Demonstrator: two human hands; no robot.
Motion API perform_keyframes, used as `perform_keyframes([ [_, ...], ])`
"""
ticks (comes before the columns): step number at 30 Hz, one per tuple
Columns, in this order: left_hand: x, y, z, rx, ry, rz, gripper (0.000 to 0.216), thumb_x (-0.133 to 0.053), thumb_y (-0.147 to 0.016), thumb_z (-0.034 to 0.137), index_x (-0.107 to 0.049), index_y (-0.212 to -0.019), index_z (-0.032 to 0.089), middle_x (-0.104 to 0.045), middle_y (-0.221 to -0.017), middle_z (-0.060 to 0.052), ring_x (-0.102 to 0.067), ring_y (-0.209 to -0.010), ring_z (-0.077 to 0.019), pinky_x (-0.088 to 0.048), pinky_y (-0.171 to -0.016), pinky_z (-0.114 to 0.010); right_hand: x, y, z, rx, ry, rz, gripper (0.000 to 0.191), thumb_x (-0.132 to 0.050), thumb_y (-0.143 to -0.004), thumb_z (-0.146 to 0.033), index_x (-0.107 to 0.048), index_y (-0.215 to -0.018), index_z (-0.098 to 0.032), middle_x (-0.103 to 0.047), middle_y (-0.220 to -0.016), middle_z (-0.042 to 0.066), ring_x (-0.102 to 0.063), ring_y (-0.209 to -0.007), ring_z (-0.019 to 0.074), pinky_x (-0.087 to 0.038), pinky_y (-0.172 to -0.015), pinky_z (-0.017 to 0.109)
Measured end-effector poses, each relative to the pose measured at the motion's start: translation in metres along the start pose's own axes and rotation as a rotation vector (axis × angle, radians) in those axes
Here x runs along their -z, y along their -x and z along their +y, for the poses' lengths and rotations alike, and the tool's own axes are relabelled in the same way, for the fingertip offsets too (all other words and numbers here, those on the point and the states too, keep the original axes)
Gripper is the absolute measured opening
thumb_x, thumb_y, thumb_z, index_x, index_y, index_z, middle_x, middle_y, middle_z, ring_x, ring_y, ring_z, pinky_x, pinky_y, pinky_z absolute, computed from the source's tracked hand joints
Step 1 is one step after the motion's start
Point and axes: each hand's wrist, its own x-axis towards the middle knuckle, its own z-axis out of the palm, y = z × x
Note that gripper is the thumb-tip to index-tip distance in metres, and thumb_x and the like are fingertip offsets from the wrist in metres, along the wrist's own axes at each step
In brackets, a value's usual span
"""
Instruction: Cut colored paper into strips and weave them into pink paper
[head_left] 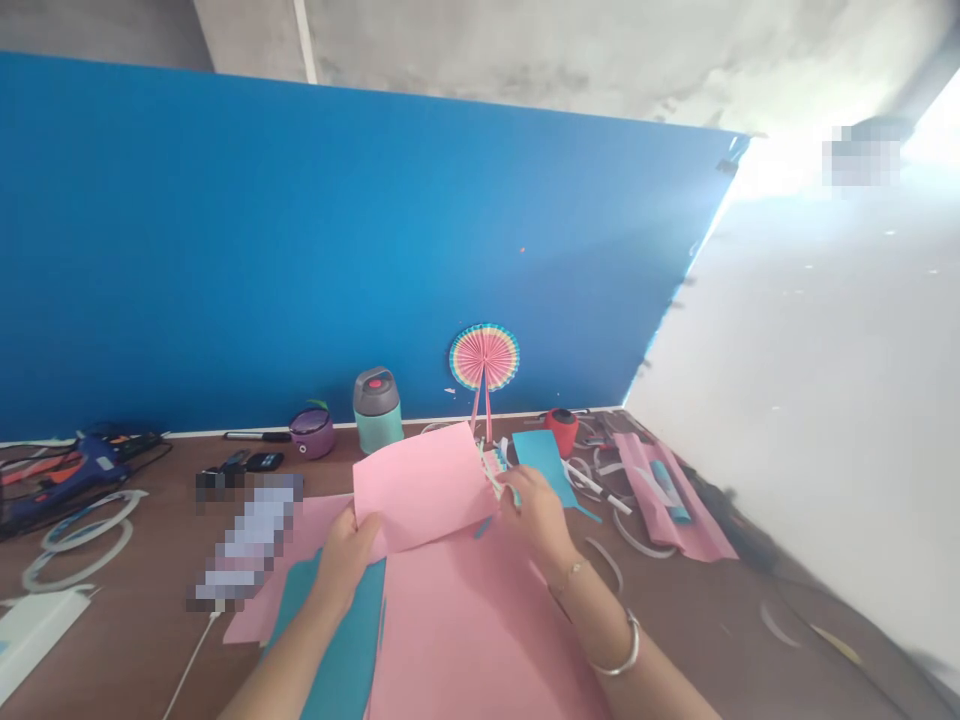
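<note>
In the head view, my left hand (pixel 346 560) grips the lower left corner of a pink paper sheet (pixel 420 490), thumb on top. The sheet is raised and slightly bent above more pink paper (pixel 472 620) on the table. At its right edge, my right hand (pixel 536 510) is closed, with narrow pale paper strips (pixel 489 470) running into its fingertips. A small pleated paper piece with coloured edges shows just behind these strips, partly hidden by the sheet. Teal paper (pixel 349 640) lies under my left forearm.
A round pleated paper fan (pixel 484 358) stands against the blue board (pixel 300 250). Behind the sheet are a mint flask (pixel 379 415), a purple pot (pixel 311 433) and a red object (pixel 562 430). A glue gun (pixel 94 470) lies left; pink paper (pixel 667 490) and scraps lie right.
</note>
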Motion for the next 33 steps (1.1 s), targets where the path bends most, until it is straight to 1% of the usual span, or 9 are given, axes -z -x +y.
perform_keyframes([
  [2,0.001,-0.003,-0.004,-0.005,0.024,0.029,0.035,-0.06,-0.068,0.029,-0.062,-0.099,0.015,-0.071,-0.099,-0.009,-0.063,-0.098,-0.0287,-0.05,-0.076,-0.034,0.006,-0.006,0.017,-0.208,0.151,-0.118,0.028,-0.042,-0.075,-0.007,-0.067,-0.085,-0.015,-0.066,-0.086,0.01,-0.057,-0.087,0.0217,-0.042,-0.078,0.031],
  [4,0.002,-0.006,-0.007,0.002,0.055,0.057,0.036,-0.065,-0.065,0.03,-0.064,-0.099,0.016,-0.071,-0.1,-0.009,-0.062,-0.1,-0.0305,-0.05,-0.076,-0.035,0.009,-0.009,0.028,-0.319,0.212,-0.258,0.031,-0.043,-0.073,-0.006,-0.068,-0.09,-0.014,-0.067,-0.091,0.01,-0.057,-0.091,0.0224,-0.04,-0.079,0.03],
  [6,0.002,-0.006,-0.008,0.007,0.101,0.068,0.037,-0.068,-0.063,0.031,-0.065,-0.097,0.016,-0.072,-0.098,-0.01,-0.062,-0.099,-0.0314,-0.05,-0.076,-0.036,0.01,-0.009,0.033,-0.354,0.23,-0.345,0.033,-0.045,-0.071,-0.007,-0.067,-0.096,-0.014,-0.067,-0.097,0.01,-0.056,-0.095,0.0227,-0.038,-0.079,0.028],
  [9,0.003,-0.006,-0.008,0.006,0.151,0.055,0.039,-0.069,-0.064,0.032,-0.065,-0.098,0.014,-0.072,-0.096,-0.01,-0.063,-0.096,-0.0306,-0.049,-0.077,-0.037,0.007,-0.008,0.03,-0.334,0.232,-0.397,0.036,-0.048,-0.07,-0.009,-0.065,-0.102,-0.015,-0.066,-0.102,0.009,-0.056,-0.097,0.022,-0.036,-0.078,0.026],
  [17,0.003,-0.002,-0.001,-0.002,0.279,-0.063,0.045,-0.069,-0.067,0.032,-0.06,-0.107,0.012,-0.071,-0.098,-0.01,-0.064,-0.096,-0.0281,-0.05,-0.077,-0.036,0.012,-0.009,0.013,-0.311,0.466,-0.389,0.036,-0.044,-0.075,-0.005,-0.06,-0.105,-0.016,-0.068,-0.093,0.011,-0.061,-0.091,0.0231,-0.034,-0.074,0.03],
  [20,0.003,-0.002,0.001,0.009,0.311,-0.054,0.047,-0.07,-0.066,0.031,-0.06,-0.108,0.012,-0.072,-0.096,-0.01,-0.064,-0.095,-0.0283,-0.05,-0.077,-0.036,0.015,-0.01,0.012,-0.332,0.538,-0.398,0.031,-0.047,-0.077,-0.008,-0.058,-0.105,-0.014,-0.067,-0.094,0.013,-0.062,-0.089,0.0246,-0.033,-0.073,0.032],
  [25,0.003,-0.002,0.003,0.03,0.345,-0.037,0.049,-0.072,-0.063,0.032,-0.062,-0.106,0.012,-0.073,-0.091,-0.009,-0.066,-0.091,-0.0282,-0.05,-0.077,-0.037,0.018,-0.01,0.01,-0.354,0.547,-0.441,0.027,-0.05,-0.08,-0.015,-0.058,-0.106,-0.015,-0.067,-0.093,0.015,-0.061,-0.092,0.0269,-0.032,-0.074,0.034],
  [27,0.003,-0.002,0.002,0.025,0.35,-0.038,0.048,-0.072,-0.063,0.033,-0.062,-0.105,0.012,-0.073,-0.092,-0.009,-0.066,-0.091,-0.028,-0.05,-0.078,-0.037,0.021,-0.01,0.009,-0.355,0.548,-0.417,0.026,-0.05,-0.081,-0.016,-0.06,-0.105,-0.015,-0.068,-0.09,0.014,-0.06,-0.092,0.0277,-0.032,-0.074,0.034],
  [33,0.005,-0.006,0.002,0.044,0.413,0.039,0.046,-0.073,-0.062,0.033,-0.063,-0.102,0.012,-0.072,-0.096,-0.01,-0.065,-0.093,-0.0283,-0.05,-0.079,-0.038,0.031,-0.011,0.014,-0.414,0.448,-0.223,0.033,-0.049,-0.078,-0.016,-0.059,-0.11,-0.02,-0.068,-0.095,0.009,-0.059,-0.093,0.0244,-0.033,-0.072,0.031],
])
